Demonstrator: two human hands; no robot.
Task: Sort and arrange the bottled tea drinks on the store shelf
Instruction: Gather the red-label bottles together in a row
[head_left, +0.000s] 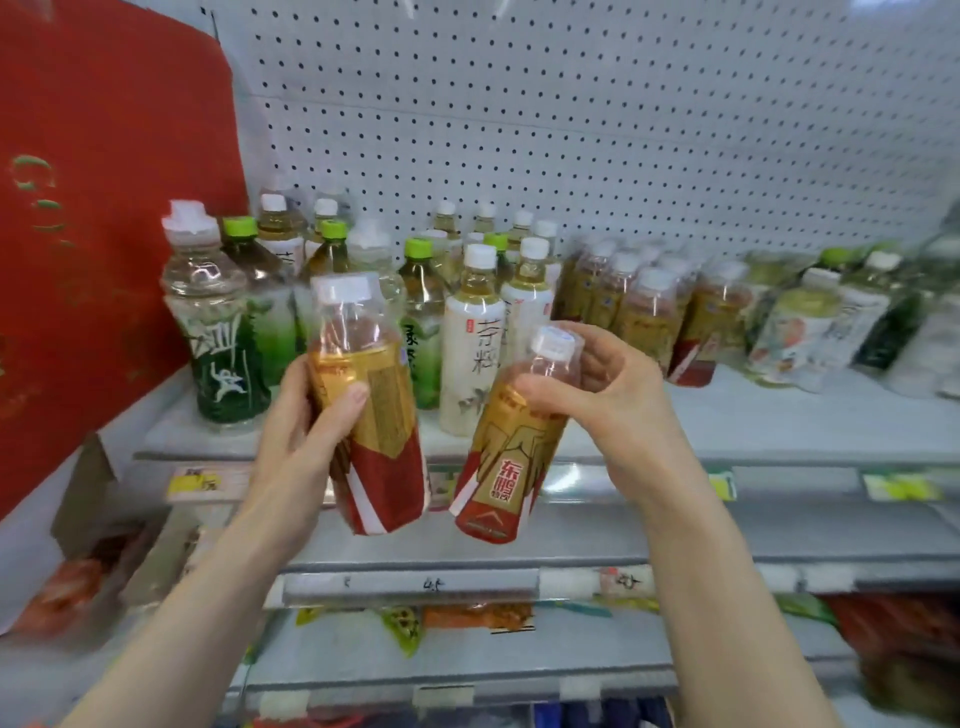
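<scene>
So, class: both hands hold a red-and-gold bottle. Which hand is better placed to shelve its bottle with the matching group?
Probably the right hand: the right bottle is nearest the matching red-and-gold group. The left hand holds the left bottle in front of the green-capped bottles.

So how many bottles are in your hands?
2. The left hand grips one red-and-gold bottle; the right hand holds the tilted bottle by its neck. None seems hidden.

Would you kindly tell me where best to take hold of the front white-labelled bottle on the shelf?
Probably grip the white-labelled bottle by its shoulder just under the cap, coming from the front and slightly above. It stands upright near the shelf edge, neighbouring bottles crowd its sides, and its narrow top rises clear of them.
</scene>
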